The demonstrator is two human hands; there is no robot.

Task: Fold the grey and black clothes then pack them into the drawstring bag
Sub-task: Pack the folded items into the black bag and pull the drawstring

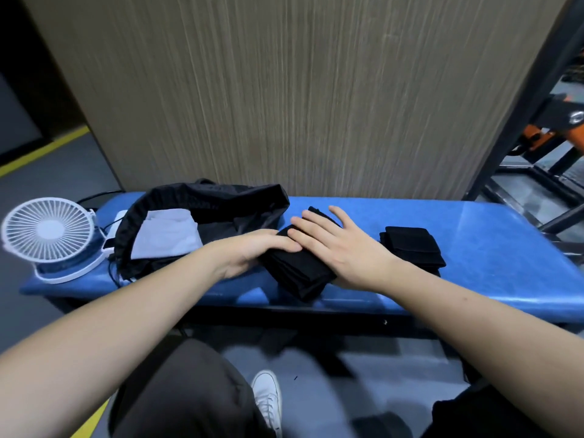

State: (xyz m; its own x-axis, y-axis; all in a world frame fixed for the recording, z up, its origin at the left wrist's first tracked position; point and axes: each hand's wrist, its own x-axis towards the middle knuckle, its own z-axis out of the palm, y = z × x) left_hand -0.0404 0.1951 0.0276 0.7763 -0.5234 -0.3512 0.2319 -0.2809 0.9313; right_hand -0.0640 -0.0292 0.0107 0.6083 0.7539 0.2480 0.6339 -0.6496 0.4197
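Both hands press flat, fingers spread — left hand (pixel 252 248), right hand (pixel 335 245) — gripping nothing, on a folded black cloth (pixel 297 273) on the blue bench (pixel 493 235), beside the open drawstring bag (pixel 208 200).

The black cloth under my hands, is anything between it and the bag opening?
Nothing visible. The black cloth lies just right of the drawstring bag, whose open mouth already holds a grey cloth.
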